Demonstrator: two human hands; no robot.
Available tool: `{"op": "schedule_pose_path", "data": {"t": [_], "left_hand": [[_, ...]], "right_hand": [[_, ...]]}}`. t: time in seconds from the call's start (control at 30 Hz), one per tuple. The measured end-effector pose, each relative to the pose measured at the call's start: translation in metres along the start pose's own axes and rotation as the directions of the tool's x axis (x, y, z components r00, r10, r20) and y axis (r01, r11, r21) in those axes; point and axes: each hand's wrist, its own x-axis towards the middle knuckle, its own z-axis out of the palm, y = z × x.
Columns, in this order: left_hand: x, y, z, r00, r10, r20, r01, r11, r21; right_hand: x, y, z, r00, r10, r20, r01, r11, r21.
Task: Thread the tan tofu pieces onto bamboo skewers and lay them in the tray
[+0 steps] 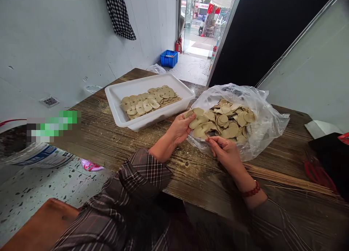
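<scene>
My left hand (181, 129) pinches flat beige slices (198, 121) at the near left edge of a clear plastic bag (263, 134). Just to the right, my right hand (224, 149) is closed, thumb against fingers, on a thin stick whose tip meets the lowest slice. Many loose round slices (233, 130) lie heaped in the open bag. A white tray (117, 114) farther left holds rows of overlapping slices (147, 102) on thin sticks. A bundle of thin wooden sticks (289, 178) lies beside my right forearm.
The wooden table (100, 142) runs under everything. Red-handled scissors (317, 171) and a dark object (329, 153) are at the right edge. A large bucket (40, 156) stands left of the table. A blue crate (169, 58) sits on the floor near the doorway.
</scene>
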Motion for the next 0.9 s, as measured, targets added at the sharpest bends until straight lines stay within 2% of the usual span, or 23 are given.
{"op": "schedule_pose_path", "data": {"t": [0.53, 0.67, 0.73, 0.8, 0.87, 0.9], "left_hand": [[0.0, -0.008, 0.003, 0.998, -0.043, 0.045, 0.042, 0.999, 0.02], [0.002, -0.004, 0.0, 0.996, -0.047, 0.074, 0.04, 0.995, 0.096], [0.003, -0.001, -0.002, 0.999, -0.004, 0.05, -0.004, 0.986, 0.165], [0.005, -0.001, -0.005, 0.998, 0.057, 0.027, -0.063, 0.951, 0.304], [0.006, -0.002, -0.007, 0.991, 0.126, 0.047, -0.131, 0.837, 0.532], [0.007, -0.003, -0.008, 0.984, 0.159, 0.082, -0.173, 0.731, 0.66]], "right_hand": [[0.001, 0.002, 0.0, 1.0, -0.002, 0.003, 0.002, 0.996, 0.085], [0.003, 0.001, -0.007, 0.998, 0.003, -0.064, 0.004, 0.993, 0.117], [0.005, 0.002, -0.012, 0.992, 0.004, -0.123, 0.017, 0.986, 0.166], [0.008, 0.002, -0.017, 0.983, 0.012, -0.182, 0.029, 0.975, 0.222], [0.01, 0.002, -0.021, 0.972, 0.025, -0.234, 0.04, 0.962, 0.269], [0.011, 0.002, -0.022, 0.966, 0.031, -0.257, 0.046, 0.956, 0.288]]}}
